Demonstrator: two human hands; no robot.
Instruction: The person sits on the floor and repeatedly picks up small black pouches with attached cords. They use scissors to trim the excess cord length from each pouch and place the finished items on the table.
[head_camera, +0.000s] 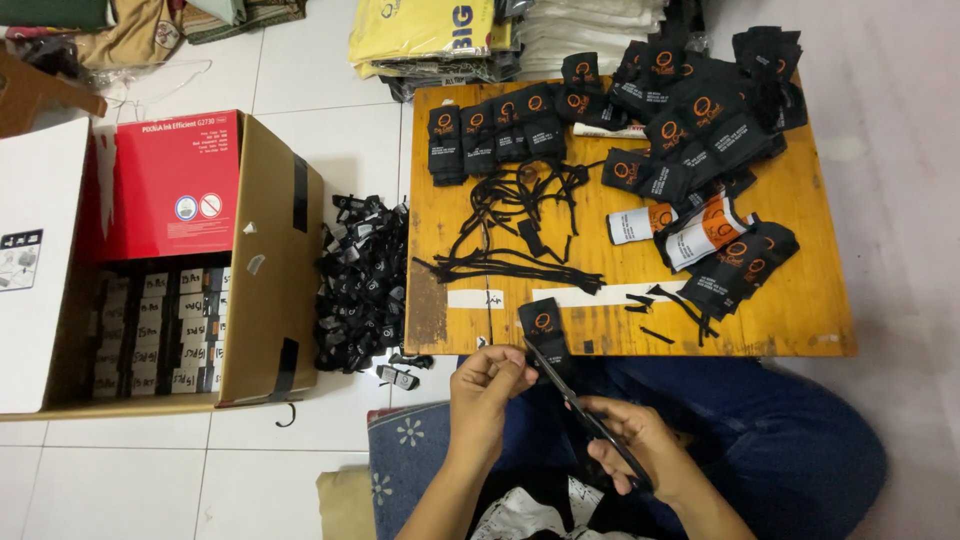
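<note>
Cord (585, 415) runs diagonally, tag (545, 330) end up-left; my left fingers (500, 368) pinch it by the tag, right fingers (625, 445) grip the lower end.

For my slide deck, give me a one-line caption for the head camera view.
Left hand and right hand stretch a black cord below a wooden table piled with black tags.

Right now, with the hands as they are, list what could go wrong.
1. The right hand works black scissors whose tips lie close to the left hand pinching a black tag; a slip might nick a finger.
2. The tag overhangs the wooden table edge, so it may drop.
3. Loose black cords lie just behind it and could snag the blades.
</note>
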